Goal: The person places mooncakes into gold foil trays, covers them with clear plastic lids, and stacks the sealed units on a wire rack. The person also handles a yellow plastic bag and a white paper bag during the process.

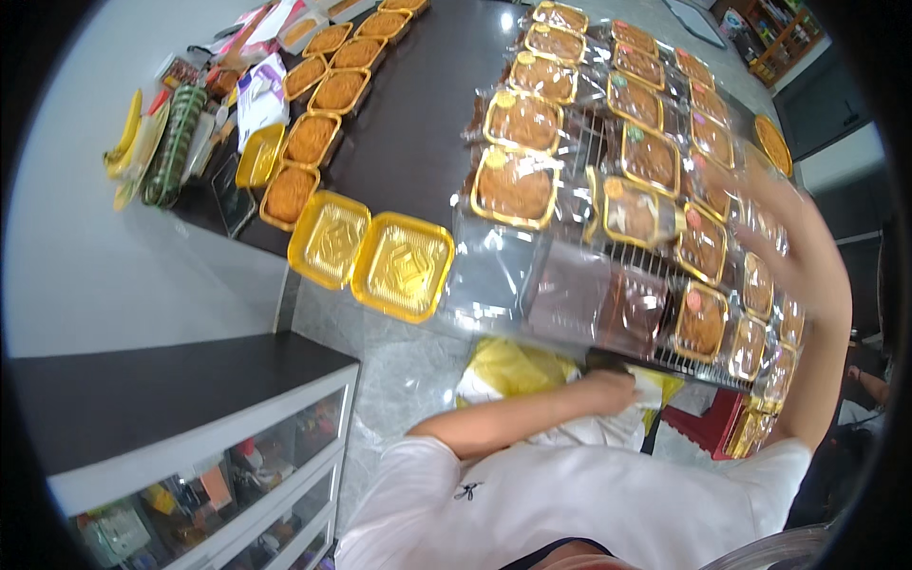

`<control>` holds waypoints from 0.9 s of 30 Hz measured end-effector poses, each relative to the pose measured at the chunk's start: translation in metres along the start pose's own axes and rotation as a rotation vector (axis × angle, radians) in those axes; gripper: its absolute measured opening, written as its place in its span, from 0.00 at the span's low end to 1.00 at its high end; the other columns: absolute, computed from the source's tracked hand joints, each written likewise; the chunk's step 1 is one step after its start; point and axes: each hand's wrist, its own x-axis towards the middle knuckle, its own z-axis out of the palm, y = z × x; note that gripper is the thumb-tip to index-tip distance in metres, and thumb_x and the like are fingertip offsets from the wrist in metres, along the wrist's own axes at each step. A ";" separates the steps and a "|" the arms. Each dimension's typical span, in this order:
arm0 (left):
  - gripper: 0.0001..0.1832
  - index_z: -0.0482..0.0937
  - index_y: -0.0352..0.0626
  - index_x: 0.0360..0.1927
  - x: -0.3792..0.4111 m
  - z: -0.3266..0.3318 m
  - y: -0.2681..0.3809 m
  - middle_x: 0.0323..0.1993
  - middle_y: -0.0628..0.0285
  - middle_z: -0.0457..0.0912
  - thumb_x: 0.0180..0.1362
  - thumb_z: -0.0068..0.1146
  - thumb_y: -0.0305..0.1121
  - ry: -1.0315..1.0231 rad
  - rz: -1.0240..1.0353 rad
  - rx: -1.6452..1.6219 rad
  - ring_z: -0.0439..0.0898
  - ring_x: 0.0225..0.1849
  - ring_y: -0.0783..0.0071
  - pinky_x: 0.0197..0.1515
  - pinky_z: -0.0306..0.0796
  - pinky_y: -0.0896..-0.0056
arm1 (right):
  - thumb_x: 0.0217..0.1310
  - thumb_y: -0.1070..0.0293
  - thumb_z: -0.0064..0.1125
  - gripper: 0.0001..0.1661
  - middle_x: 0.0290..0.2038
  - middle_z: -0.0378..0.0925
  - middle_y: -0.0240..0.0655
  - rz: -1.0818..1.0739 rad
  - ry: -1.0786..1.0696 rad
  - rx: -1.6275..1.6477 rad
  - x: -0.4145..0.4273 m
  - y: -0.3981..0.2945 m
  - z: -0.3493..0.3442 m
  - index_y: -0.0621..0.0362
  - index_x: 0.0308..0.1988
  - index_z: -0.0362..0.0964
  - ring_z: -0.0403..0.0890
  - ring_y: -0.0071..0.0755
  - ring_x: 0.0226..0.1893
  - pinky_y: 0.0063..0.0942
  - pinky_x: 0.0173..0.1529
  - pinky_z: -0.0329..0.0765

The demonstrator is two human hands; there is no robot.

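My right hand (pixel 766 206) is blurred, reaching over rows of baked cakes in gold trays, sealed in clear film; whether it holds one I cannot tell. Near it lies a wrapped cake with a red sticker (pixel 702 242). My left hand (pixel 609 392) is low, by the table's front edge, beside a dark object (pixel 605 361); its fingers are partly hidden. Ahead of it are clear plastic bags (pixel 491 263) and brownish translucent bags (pixel 570 288). Two bare gold trays (pixel 402 267) stand at the table's front left corner.
Unwrapped cakes in gold trays (pixel 311 139) line the dark table's (pixel 406 121) left side. Beyond them are bananas (pixel 132 135), a leaf-wrapped roll (pixel 171 146) and a phone (pixel 234 196). Wire racks (pixel 645 260) carry wrapped cakes. A red stool (pixel 705 427) stands below; another person's arm (pixel 869 385) shows at right.
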 end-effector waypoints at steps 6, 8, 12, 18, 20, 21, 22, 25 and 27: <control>0.44 0.85 0.32 0.34 -0.032 -0.034 0.056 0.39 0.36 0.82 0.65 0.35 0.68 -0.092 0.053 0.259 0.82 0.45 0.43 0.52 0.72 0.47 | 0.58 0.63 0.58 0.25 0.47 0.82 0.52 0.198 -0.032 0.599 -0.210 -0.047 0.029 0.71 0.50 0.75 0.82 0.53 0.48 0.44 0.58 0.73; 0.37 0.81 0.34 0.51 -0.044 -0.030 0.053 0.45 0.38 0.82 0.67 0.40 0.62 0.001 0.191 0.310 0.81 0.49 0.42 0.55 0.72 0.50 | 0.59 0.66 0.57 0.26 0.48 0.82 0.49 0.433 0.182 0.812 -0.252 -0.059 0.073 0.71 0.54 0.74 0.82 0.44 0.50 0.36 0.57 0.74; 0.24 0.75 0.38 0.59 -0.064 -0.028 0.041 0.53 0.44 0.80 0.70 0.41 0.44 0.166 0.262 0.412 0.78 0.55 0.47 0.58 0.71 0.53 | 0.61 0.75 0.60 0.20 0.46 0.83 0.42 0.710 0.175 0.759 -0.280 -0.059 0.144 0.62 0.54 0.75 0.83 0.35 0.47 0.29 0.50 0.77; 0.23 0.75 0.40 0.60 -0.120 -0.022 0.070 0.58 0.44 0.77 0.68 0.48 0.42 0.363 0.243 0.506 0.76 0.59 0.47 0.59 0.70 0.52 | 0.60 0.71 0.63 0.17 0.42 0.81 0.40 0.607 0.367 0.710 -0.266 -0.059 0.177 0.63 0.50 0.78 0.80 0.32 0.41 0.29 0.45 0.76; 0.24 0.74 0.41 0.61 -0.119 0.003 0.046 0.59 0.46 0.76 0.67 0.50 0.44 0.436 0.320 0.597 0.75 0.60 0.47 0.59 0.70 0.51 | 0.61 0.71 0.63 0.15 0.43 0.79 0.40 0.547 0.349 0.732 -0.252 -0.061 0.190 0.63 0.47 0.78 0.79 0.32 0.41 0.30 0.46 0.75; 0.24 0.74 0.40 0.61 -0.109 0.016 0.038 0.59 0.46 0.76 0.67 0.50 0.44 0.466 0.308 0.609 0.75 0.59 0.48 0.59 0.69 0.52 | 0.60 0.71 0.63 0.14 0.43 0.79 0.42 0.523 0.361 0.629 -0.252 -0.055 0.213 0.62 0.47 0.79 0.80 0.36 0.40 0.32 0.46 0.75; 0.24 0.74 0.40 0.60 -0.096 0.027 0.032 0.58 0.47 0.77 0.67 0.50 0.44 0.494 0.298 0.620 0.75 0.58 0.49 0.59 0.69 0.52 | 0.60 0.70 0.64 0.13 0.41 0.78 0.42 0.451 0.329 0.486 -0.258 -0.044 0.231 0.62 0.45 0.79 0.80 0.40 0.39 0.34 0.44 0.75; 0.23 0.75 0.39 0.59 -0.086 0.032 0.033 0.56 0.49 0.78 0.67 0.49 0.43 0.495 0.220 0.617 0.76 0.57 0.52 0.59 0.69 0.54 | 0.57 0.67 0.67 0.15 0.36 0.78 0.42 0.591 0.382 0.437 -0.263 -0.029 0.240 0.62 0.42 0.78 0.80 0.47 0.35 0.38 0.41 0.76; 0.22 0.76 0.40 0.58 -0.088 0.033 0.037 0.56 0.51 0.79 0.67 0.49 0.43 0.474 0.188 0.565 0.76 0.57 0.53 0.59 0.68 0.54 | 0.55 0.64 0.70 0.18 0.33 0.77 0.42 0.756 0.411 0.361 -0.270 -0.030 0.239 0.62 0.42 0.77 0.80 0.50 0.32 0.40 0.38 0.77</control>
